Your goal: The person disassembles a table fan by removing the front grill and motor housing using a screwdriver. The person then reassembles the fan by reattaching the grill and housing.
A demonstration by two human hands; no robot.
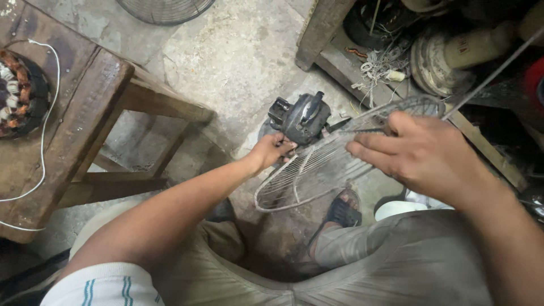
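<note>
A round wire fan guard [317, 170] tilts above the concrete floor between my knees. My right hand [422, 153] grips its upper rim from above, fingers curled over the wires. My left hand [271, 150] holds the guard's centre where it meets a dark fan motor housing [303, 118], fingers closed around that joint. The motor sits behind the guard, with its back facing up.
A worn wooden stool [73, 113] stands at the left, carrying a copper-wound stator [17, 93] and a white wire [44, 153]. Another wire guard [164, 8] lies at the top. A cluttered wooden shelf [419, 51] with parts and wires is at the right. My sandalled foot [343, 209] rests below the guard.
</note>
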